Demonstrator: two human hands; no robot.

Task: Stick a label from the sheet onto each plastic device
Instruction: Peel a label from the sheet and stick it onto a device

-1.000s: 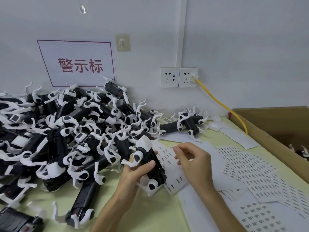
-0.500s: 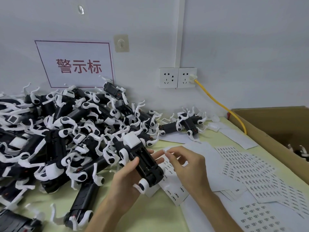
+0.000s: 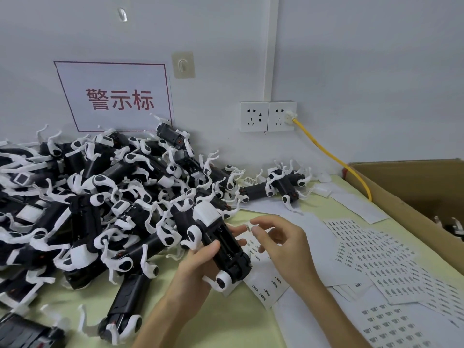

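My left hand (image 3: 200, 270) grips a black plastic device (image 3: 221, 244) with white curved legs, held tilted above the table. My right hand (image 3: 283, 244) hovers just right of the device and pinches a tiny label (image 3: 248, 227) between thumb and forefinger, close to the device's upper side. Under both hands lies a partly used label sheet (image 3: 266, 285). A big heap of the same black and white devices (image 3: 100, 197) fills the table's left half.
More label sheets (image 3: 381, 257) are spread on the right of the yellow-green table (image 3: 226, 320). A cardboard box (image 3: 414, 192) stands at the right edge. A yellow cable (image 3: 334, 156) runs from the wall socket (image 3: 267, 116). Two devices (image 3: 281, 187) lie apart by the wall.
My left hand has turned the device and lifted it leftward. My right hand has come off the sheet with a label and moved up toward the device.
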